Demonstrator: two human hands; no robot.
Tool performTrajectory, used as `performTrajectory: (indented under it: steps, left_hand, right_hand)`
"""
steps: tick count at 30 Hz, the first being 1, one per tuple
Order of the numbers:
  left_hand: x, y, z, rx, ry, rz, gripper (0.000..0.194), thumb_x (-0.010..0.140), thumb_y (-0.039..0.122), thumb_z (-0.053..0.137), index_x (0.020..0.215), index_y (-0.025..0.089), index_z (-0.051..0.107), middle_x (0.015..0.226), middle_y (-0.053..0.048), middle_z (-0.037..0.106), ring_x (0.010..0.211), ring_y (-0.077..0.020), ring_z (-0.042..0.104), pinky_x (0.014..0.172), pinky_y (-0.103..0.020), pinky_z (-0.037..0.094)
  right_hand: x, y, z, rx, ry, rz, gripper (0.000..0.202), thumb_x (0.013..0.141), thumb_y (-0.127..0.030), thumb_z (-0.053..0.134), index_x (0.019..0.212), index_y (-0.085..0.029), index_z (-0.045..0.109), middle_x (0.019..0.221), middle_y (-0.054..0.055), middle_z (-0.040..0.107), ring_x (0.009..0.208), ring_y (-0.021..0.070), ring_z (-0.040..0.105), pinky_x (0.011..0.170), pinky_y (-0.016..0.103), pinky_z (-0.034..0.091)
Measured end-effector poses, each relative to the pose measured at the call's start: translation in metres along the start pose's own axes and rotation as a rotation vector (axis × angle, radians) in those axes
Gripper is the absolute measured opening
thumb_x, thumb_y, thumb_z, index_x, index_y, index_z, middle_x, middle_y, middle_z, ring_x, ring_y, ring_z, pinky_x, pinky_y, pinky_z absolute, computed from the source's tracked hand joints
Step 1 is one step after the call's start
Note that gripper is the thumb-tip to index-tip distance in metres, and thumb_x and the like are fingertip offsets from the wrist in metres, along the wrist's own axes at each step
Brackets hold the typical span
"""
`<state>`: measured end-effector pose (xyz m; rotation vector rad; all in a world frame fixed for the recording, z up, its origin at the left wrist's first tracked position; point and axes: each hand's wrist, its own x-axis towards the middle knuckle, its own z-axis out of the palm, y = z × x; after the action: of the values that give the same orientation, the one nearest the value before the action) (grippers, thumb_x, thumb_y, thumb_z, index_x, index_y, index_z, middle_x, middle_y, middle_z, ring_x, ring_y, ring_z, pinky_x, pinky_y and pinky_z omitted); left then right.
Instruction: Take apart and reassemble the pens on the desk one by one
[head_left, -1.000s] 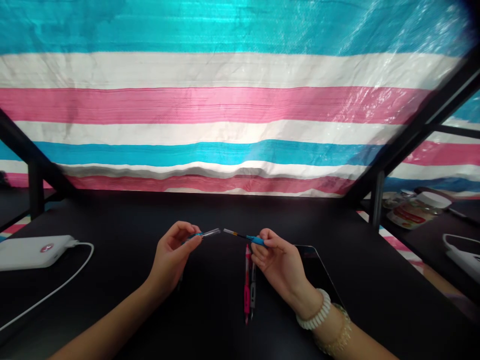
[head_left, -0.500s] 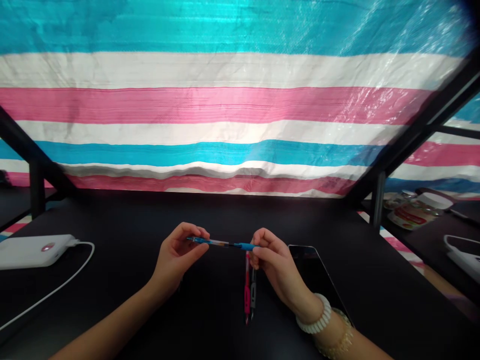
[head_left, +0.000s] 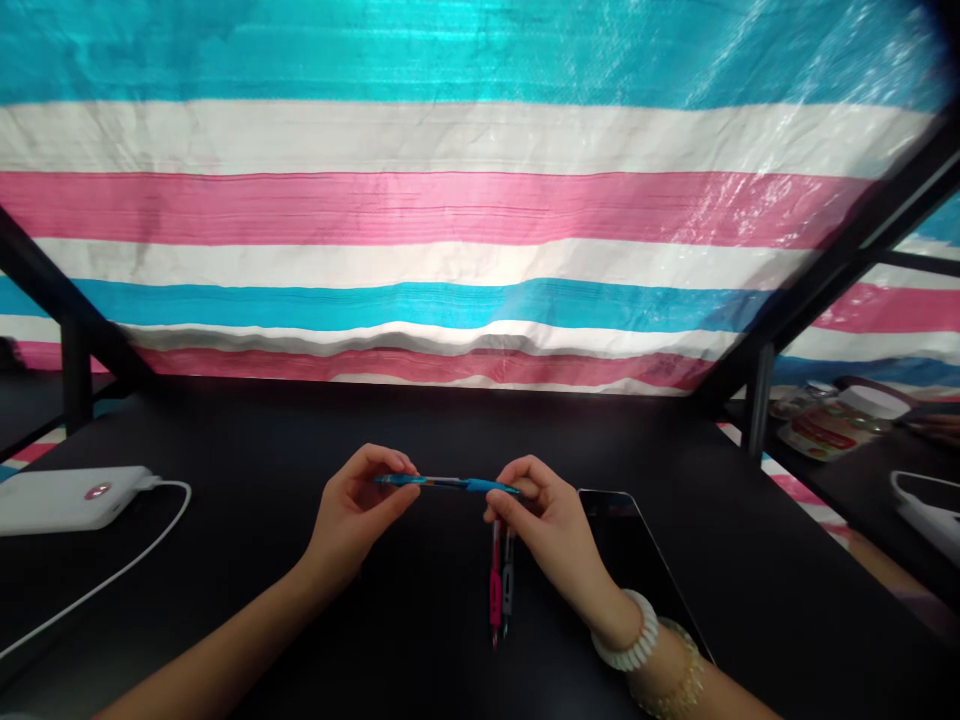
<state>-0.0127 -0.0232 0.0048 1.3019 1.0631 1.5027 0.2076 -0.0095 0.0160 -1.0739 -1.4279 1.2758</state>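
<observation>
I have both hands raised a little above the black desk (head_left: 225,450), meeting at its middle. My left hand (head_left: 352,515) is curled, thumb and fingertips pinched on the left end of a blue pen (head_left: 448,485). My right hand (head_left: 544,525) pinches the pen's other end the same way, at the blue grip section, with the remaining fingers folded under. The pen runs nearly level between the two hands, clear of the desk, its clear barrel showing in the gap between them.

Directly below my right hand's fingers, a pink pen (head_left: 495,585) and a dark grey pen (head_left: 508,580) lie flat on the desk, side by side and touching or nearly so, pointing toward me. Just to the right of them a dark tablet (head_left: 637,560) lies flat, partly under my right wrist, which wears a white coil band (head_left: 626,640) and a gold bracelet (head_left: 679,680).

Far to the left sits a white power bank (head_left: 71,497) with a white cable (head_left: 112,575) trailing off toward the desk's near edge. Behind the desk hangs a striped tarp (head_left: 450,210) in blue, white and pink. On a neighbouring surface at right I see a jar (head_left: 832,420) lying on its side.
</observation>
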Motion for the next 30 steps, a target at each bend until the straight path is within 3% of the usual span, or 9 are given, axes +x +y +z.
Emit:
performTrajectory:
  steps: [6,11,15,19,23,26,30]
  left_hand:
    - [-0.0008,-0.0016,-0.0027,0.014,-0.021,-0.019,0.017,0.078,0.020,0.078,0.085,0.021,0.063,0.092,0.000,0.064,0.085,-0.0127,0.062,0.072,-0.020,0.050]
    - [0.0005,-0.0029,-0.0027,0.012,-0.021,-0.034,0.016,0.077,0.021,0.078,0.084,0.020,0.064,0.092,-0.001,0.066,0.085,-0.0138,0.062,0.071,-0.021,0.050]
    - [-0.0008,-0.0022,-0.0013,0.017,-0.030,-0.030,0.015,0.077,0.020,0.078,0.082,0.020,0.064,0.091,-0.002,0.065,0.084,-0.0138,0.062,0.072,-0.022,0.050]
    - [-0.0019,-0.0018,-0.0015,0.010,-0.005,-0.051,0.015,0.077,0.021,0.079,0.082,0.019,0.064,0.092,-0.002,0.065,0.084,-0.0139,0.062,0.071,-0.022,0.050]
    - [-0.0003,-0.0033,-0.0034,-0.030,0.019,-0.076,0.017,0.076,0.022,0.079,0.082,0.020,0.064,0.092,-0.001,0.065,0.084,-0.0132,0.062,0.073,-0.021,0.049]
    - [0.0014,-0.0045,-0.0038,-0.048,0.023,-0.088,0.018,0.075,0.022,0.080,0.082,0.019,0.064,0.092,-0.002,0.065,0.083,-0.0133,0.062,0.073,-0.022,0.049]
    - [0.0023,-0.0050,-0.0033,-0.082,0.030,-0.098,0.019,0.074,0.022,0.081,0.082,0.019,0.064,0.092,-0.002,0.066,0.085,-0.0144,0.063,0.077,-0.024,0.050]
  right_hand:
    - [0.0005,0.0033,-0.0030,-0.204,0.099,-0.060,0.022,0.081,-0.039,0.070,0.077,-0.018,0.063,0.049,-0.008,0.042,0.046,0.0100,0.040,0.048,0.024,0.030]
    - [-0.0006,0.0036,-0.0030,-0.255,0.069,-0.100,0.022,0.085,-0.039,0.066,0.077,-0.018,0.065,0.060,-0.002,0.055,0.055,0.0129,0.049,0.053,0.026,0.036]
    - [-0.0028,0.0036,-0.0004,-0.211,0.040,-0.117,0.016,0.090,-0.034,0.061,0.096,-0.020,0.064,0.070,0.000,0.062,0.063,0.0155,0.058,0.058,0.026,0.044]
    - [-0.0054,0.0051,0.0016,-0.157,0.006,-0.175,0.013,0.096,-0.027,0.050,0.108,-0.023,0.053,0.077,-0.001,0.062,0.068,0.0151,0.059,0.058,0.025,0.045]
    - [-0.0064,0.0056,0.0015,-0.136,-0.031,-0.192,0.006,0.100,-0.023,0.042,0.104,-0.024,0.046,0.085,0.001,0.066,0.071,0.0144,0.060,0.059,0.025,0.045]
    - [-0.0064,0.0034,0.0010,-0.193,-0.020,-0.193,0.002,0.099,-0.024,0.046,0.100,-0.023,0.047,0.085,0.002,0.068,0.070,0.0144,0.061,0.061,0.025,0.044]
    - [-0.0071,0.0004,-0.0007,-0.295,-0.033,-0.171,0.021,0.100,-0.036,0.047,0.086,-0.021,0.054,0.074,0.001,0.065,0.060,0.0131,0.055,0.056,0.025,0.040]
